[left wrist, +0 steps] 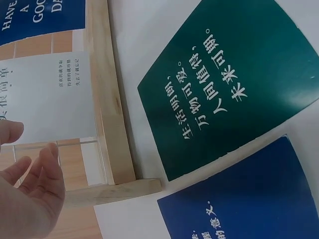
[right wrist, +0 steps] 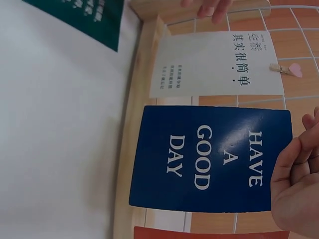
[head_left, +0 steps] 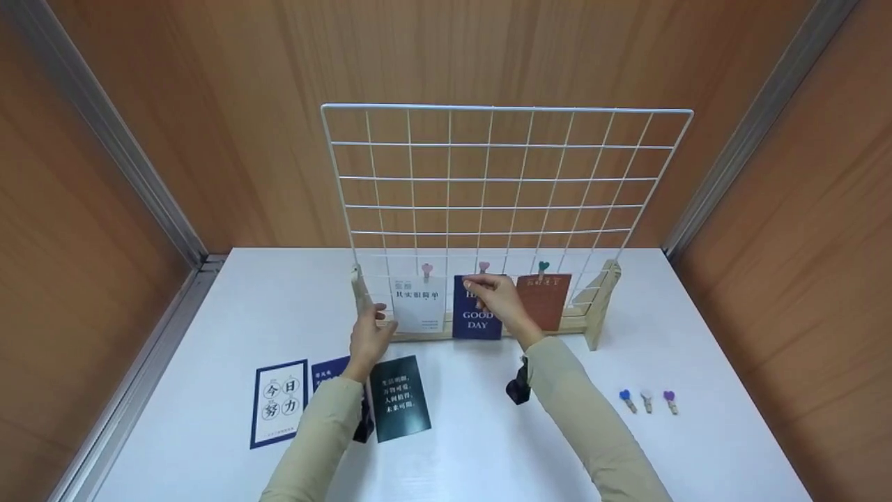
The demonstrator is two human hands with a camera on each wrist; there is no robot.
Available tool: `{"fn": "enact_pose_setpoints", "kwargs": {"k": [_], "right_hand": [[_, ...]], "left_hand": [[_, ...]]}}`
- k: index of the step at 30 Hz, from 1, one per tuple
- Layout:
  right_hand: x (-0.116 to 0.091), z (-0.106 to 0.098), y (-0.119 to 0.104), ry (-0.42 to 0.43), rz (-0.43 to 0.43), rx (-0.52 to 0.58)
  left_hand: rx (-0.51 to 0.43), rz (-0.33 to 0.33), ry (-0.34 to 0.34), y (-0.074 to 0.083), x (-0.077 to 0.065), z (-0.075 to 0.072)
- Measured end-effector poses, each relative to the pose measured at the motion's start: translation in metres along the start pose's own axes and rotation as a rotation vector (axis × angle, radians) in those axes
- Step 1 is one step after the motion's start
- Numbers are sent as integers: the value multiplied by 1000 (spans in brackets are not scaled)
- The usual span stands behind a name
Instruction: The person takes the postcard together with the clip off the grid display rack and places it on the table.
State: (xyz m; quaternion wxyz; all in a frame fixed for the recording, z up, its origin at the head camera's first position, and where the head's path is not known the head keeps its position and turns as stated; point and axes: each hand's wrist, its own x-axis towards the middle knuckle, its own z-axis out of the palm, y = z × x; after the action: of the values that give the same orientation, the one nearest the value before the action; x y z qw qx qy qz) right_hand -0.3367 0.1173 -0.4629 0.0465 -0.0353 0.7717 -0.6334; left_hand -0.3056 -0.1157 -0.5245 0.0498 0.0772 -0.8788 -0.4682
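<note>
My right hand (head_left: 500, 300) is at the top of the dark blue "HAVE A GOOD DAY" card (right wrist: 199, 159), thumb and forefinger close together. A pink heart clip (head_left: 483, 267) shows just above it; its lower part is hidden, so whether the fingers pinch it or the card is unclear. My left hand (head_left: 371, 338) is beside the left edge of a white card (head_left: 418, 307), thumb and fingers apart. That card hangs from another pink heart clip (right wrist: 288, 69). A red-brown card (head_left: 547, 301) hangs at right from a green heart clip (head_left: 543, 266).
A white wire grid (head_left: 488, 179) stands upright in a wooden base (head_left: 603, 303). On the white table lie a blue-bordered card (head_left: 279, 404), a blue card (left wrist: 249, 194) and a dark green card (head_left: 401, 399). Three heart clips (head_left: 647, 401) lie at right. Wooden walls surround the table.
</note>
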Motion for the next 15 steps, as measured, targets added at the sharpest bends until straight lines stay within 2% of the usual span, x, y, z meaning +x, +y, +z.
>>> {"fn": "enact_pose_setpoints", "kwargs": {"k": [8,15], "right_hand": [[6,14,-3,-19,21,41],[10,24,-4,-21,-28,16]], "left_hand": [[-7,0,-11,0,2,1],[8,26,6,1,4,2]]}}
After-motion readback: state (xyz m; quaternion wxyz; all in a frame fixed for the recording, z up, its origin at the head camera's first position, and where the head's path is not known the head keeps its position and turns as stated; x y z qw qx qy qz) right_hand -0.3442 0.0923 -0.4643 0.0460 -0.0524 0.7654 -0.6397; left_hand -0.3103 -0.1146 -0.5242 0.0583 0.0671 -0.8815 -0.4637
